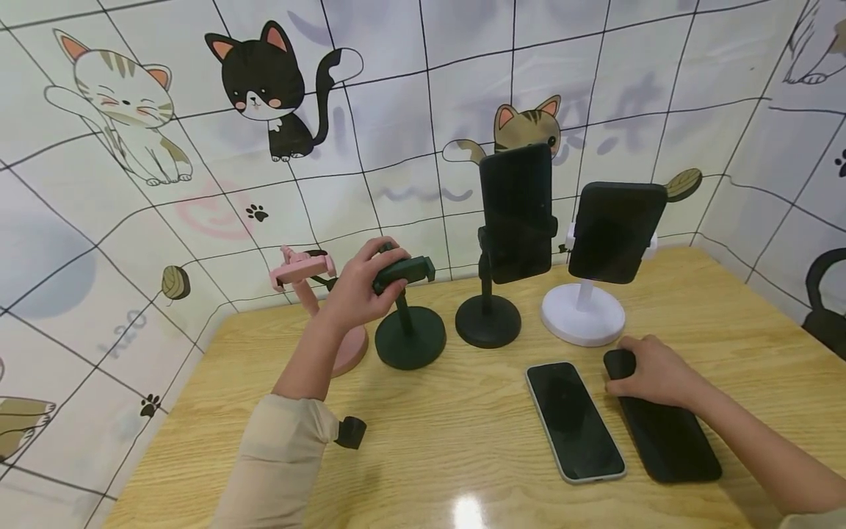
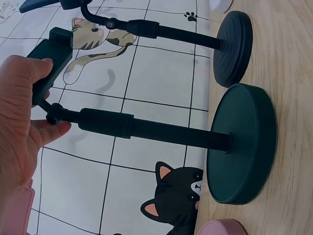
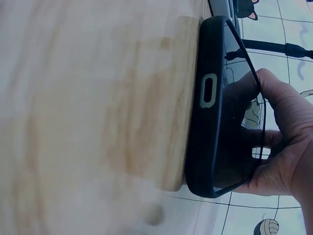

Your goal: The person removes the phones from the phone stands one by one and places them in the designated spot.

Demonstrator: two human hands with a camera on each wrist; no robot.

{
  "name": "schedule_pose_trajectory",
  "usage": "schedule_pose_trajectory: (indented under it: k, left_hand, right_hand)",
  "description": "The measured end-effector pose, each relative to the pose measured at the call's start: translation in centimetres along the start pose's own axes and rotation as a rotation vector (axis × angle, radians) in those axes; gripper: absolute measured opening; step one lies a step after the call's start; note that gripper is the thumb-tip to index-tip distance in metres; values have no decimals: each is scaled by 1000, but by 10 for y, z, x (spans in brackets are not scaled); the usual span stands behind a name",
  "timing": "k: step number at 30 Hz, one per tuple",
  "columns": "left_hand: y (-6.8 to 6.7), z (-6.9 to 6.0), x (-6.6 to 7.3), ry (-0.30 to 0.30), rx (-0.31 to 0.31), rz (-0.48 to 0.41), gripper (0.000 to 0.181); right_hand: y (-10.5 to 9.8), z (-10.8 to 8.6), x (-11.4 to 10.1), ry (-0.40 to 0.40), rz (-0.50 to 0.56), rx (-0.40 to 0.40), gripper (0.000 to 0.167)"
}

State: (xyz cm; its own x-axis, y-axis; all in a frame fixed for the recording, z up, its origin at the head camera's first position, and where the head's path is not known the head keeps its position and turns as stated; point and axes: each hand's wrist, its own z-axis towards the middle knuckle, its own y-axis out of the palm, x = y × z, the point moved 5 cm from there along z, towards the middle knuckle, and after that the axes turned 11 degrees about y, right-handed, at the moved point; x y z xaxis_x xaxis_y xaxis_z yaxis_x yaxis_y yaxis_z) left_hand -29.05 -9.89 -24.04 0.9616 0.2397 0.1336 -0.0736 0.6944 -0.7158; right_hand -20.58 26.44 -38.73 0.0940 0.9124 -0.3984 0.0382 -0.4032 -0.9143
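My left hand [image 1: 360,286] grips the clamp head of a dark green phone stand [image 1: 410,342], whose round base rests on the table. In the left wrist view, the thumb lies over the clamp of the green stand [image 2: 171,134] and fingers reach behind it. No phone sits in that clamp. On the right, my right hand [image 1: 661,371] holds the far end of a black-cased smartphone [image 1: 677,441] lying screen up on the table. The right wrist view shows the charging-port end of this phone [image 3: 201,142], with the hand [image 3: 288,147] at its edges beyond.
Left of the phone, a silver-edged smartphone [image 1: 575,422] lies flat. Behind stand a black phone stand [image 1: 487,323] and a white one [image 1: 583,316], each bearing a phone. A pink stand [image 1: 304,270] is partly hidden by my left arm. Cat-patterned sheeting [image 1: 396,110] backs the wooden table [image 1: 423,441].
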Motion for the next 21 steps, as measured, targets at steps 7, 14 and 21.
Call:
schedule_pose_trajectory:
  k: [7, 14, 21]
  left_hand:
    - [0, 2, -1, -29, 0, -36, 29]
    - [1, 2, -1, -100, -19, -70, 29]
    - [0, 3, -2, -149, -41, -103, 28]
  right_hand:
    - [4, 2, 0, -7, -8, -23, 74]
    - [8, 5, -1, -18, 1, -25, 71]
    - [10, 5, -4, -4, -17, -27, 74]
